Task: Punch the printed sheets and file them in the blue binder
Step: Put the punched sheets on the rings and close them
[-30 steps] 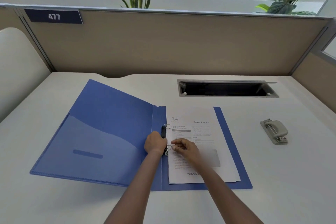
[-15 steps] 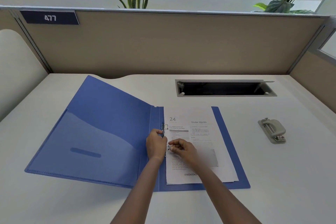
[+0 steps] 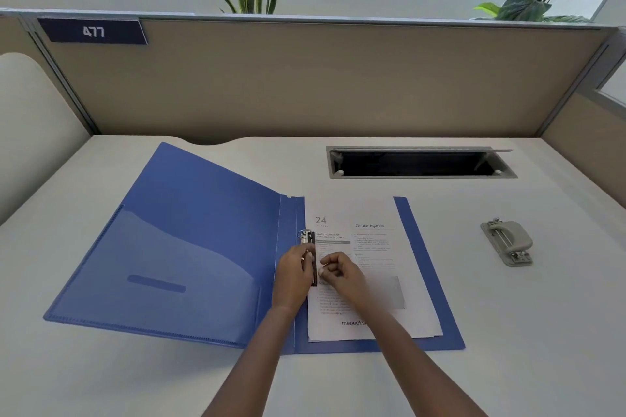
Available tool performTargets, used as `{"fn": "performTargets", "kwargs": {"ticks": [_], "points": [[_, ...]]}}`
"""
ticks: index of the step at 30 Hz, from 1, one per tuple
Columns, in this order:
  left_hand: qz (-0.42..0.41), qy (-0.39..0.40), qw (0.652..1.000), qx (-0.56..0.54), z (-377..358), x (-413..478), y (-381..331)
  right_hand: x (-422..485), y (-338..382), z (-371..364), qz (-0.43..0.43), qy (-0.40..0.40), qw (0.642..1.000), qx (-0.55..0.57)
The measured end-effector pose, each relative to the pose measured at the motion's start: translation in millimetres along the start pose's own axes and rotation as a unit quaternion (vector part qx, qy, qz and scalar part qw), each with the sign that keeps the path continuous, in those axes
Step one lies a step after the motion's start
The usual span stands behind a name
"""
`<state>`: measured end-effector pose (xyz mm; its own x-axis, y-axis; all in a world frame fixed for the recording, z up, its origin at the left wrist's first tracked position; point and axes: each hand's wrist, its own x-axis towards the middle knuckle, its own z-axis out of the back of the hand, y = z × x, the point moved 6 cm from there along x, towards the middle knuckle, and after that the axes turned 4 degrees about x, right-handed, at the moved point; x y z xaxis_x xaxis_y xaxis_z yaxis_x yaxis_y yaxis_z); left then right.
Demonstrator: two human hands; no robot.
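The blue binder [image 3: 189, 247] lies open on the white desk, its front cover spread to the left. Printed sheets [image 3: 372, 247] lie stacked on its right half, threaded on the ring mechanism [image 3: 306, 236] at the spine. My left hand [image 3: 293, 272] sits on the spine with its fingers curled round the black clip bar of the mechanism. My right hand [image 3: 338, 269] rests on the sheets just right of it, fingers curled at the lower ring, which they hide. The grey hole punch [image 3: 508, 242] stands apart on the right.
An open cable slot [image 3: 420, 162] is cut into the desk behind the binder. A beige partition [image 3: 305, 78] closes the back and sides, with plants beyond it. A white chair back [image 3: 30, 118] stands at the far left.
Both hands have stayed at the ring mechanism with only small finger shifts. The left cover has lifted slightly off the desk. The camera has tilted a little.
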<state>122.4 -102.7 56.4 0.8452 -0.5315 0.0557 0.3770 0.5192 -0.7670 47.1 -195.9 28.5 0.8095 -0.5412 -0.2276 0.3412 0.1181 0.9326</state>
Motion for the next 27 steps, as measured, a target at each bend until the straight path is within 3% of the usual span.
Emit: {"fn": "performTargets", "kwargs": {"ticks": [4, 12, 27], "points": [[-0.045, 0.026, 0.998, -0.023, 3, -12, 13, -1, 2, -2, 0.005, 0.016, 1.0, 0.005], [-0.056, 0.016, 0.998, -0.005, 4, -19, 22, -1, 1, -7, 0.039, -0.022, 0.99, -0.134], [-0.04, -0.014, 0.999, -0.01, 5, -21, 25, -4, 2, -7, 0.048, -0.102, 0.985, -0.126]]}}
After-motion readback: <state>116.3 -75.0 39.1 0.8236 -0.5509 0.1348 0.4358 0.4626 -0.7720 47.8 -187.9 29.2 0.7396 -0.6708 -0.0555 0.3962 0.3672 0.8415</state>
